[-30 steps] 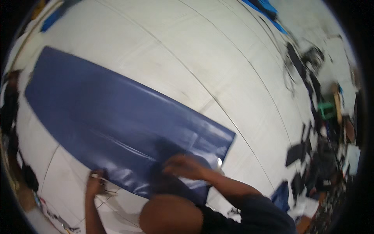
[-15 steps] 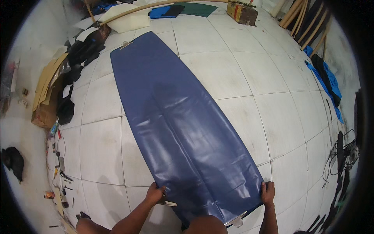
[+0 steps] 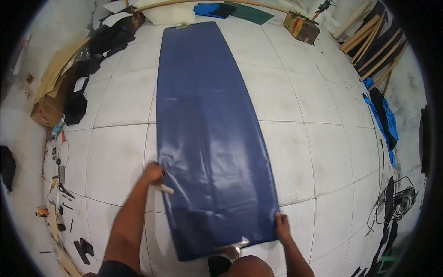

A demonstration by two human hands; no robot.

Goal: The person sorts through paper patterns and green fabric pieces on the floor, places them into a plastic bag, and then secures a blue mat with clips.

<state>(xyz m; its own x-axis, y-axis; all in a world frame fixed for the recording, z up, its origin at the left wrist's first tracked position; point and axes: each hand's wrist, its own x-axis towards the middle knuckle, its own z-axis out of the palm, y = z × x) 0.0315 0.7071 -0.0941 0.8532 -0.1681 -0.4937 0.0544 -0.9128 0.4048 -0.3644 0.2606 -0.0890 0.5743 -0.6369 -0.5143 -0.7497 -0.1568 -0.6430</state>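
A long dark blue vinyl-like sheet point(image 3: 207, 124) lies across the floor before me, creased down its middle. A clip point(image 3: 183, 26) sits on its far edge, and another shiny clip point(image 3: 237, 244) is at the near edge by my knee. My left hand point(image 3: 154, 174) is closed at the sheet's left edge, with a pale narrow tool point(image 3: 164, 188) sticking out from it over the sheet; its exact kind is unclear. At the near right corner, my right hand point(image 3: 282, 225) pinches the sheet's edge between thumb and fingers.
Small tools point(image 3: 62, 177) and a black piece point(image 3: 83, 249) lie along the left wall, below a cardboard box point(image 3: 48, 108) and black fabric. A worn box point(image 3: 301, 27) stands far right. Wooden poles point(image 3: 364, 39), blue-black cloth point(image 3: 383, 120) and a coiled cable point(image 3: 406, 201) line the right side.
The sheet has swung round to lie straighter ahead of me, its near end shifting left. My left hand has moved up and left along its edge; my right hand has moved left with the corner.
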